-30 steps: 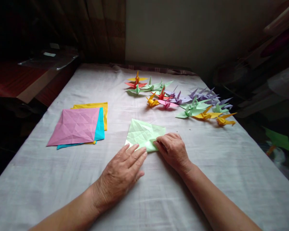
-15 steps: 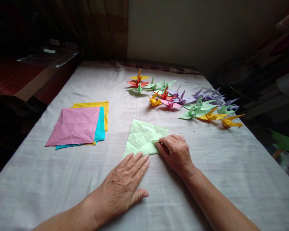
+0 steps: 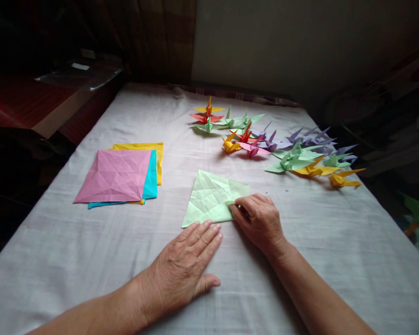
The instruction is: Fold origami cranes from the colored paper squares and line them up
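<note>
A creased sheet of light green origami paper (image 3: 212, 195) lies flat on the cloth in front of me. My left hand (image 3: 186, 260) rests flat with its fingers stretched out, fingertips on the paper's near edge and thumb apart on the cloth. At the paper's right side, my right hand (image 3: 260, 221) pinches the near right corner between thumb and fingers, and that corner is lifted and turned inward a little. The palm side of my right hand is hidden.
Creased sheets in pink (image 3: 115, 174), blue (image 3: 151, 181) and yellow (image 3: 158, 163) are piled at the left. Several folded paper cranes (image 3: 253, 149) in orange, red, pink, green and purple stand at the back right. A clear plastic bag (image 3: 91, 77) lies on a reddish surface at the far left.
The whole scene has shifted slightly to the right in view as the camera turned. Both hands keep their places on the green paper, with the right hand still pinching its corner.
</note>
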### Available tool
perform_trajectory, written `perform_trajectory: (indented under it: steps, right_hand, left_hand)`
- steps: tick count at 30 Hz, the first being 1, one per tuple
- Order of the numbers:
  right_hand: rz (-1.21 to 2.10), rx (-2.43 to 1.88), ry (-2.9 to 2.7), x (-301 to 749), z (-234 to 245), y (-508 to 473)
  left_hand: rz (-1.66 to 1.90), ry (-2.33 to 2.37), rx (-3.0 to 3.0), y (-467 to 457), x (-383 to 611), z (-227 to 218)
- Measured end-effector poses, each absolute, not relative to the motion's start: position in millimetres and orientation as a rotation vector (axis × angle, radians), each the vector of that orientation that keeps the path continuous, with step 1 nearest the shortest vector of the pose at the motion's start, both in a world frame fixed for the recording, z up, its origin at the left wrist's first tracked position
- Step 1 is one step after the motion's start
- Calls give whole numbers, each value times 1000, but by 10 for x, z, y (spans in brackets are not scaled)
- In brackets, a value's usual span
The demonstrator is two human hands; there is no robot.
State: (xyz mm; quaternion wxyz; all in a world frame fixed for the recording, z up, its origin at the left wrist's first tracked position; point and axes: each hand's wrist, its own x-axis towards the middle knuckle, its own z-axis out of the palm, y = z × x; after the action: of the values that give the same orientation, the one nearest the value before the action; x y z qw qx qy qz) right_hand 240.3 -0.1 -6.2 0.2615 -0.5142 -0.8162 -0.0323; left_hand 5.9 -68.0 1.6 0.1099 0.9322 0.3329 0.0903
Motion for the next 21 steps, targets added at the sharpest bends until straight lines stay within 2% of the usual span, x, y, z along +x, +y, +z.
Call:
perform_trajectory:
  steps: [21]
  right_hand:
    - [-98, -1417, -2192, 2403, -61, -5]
  left_hand:
    - [296, 998, 2701, -687, 49, -1]
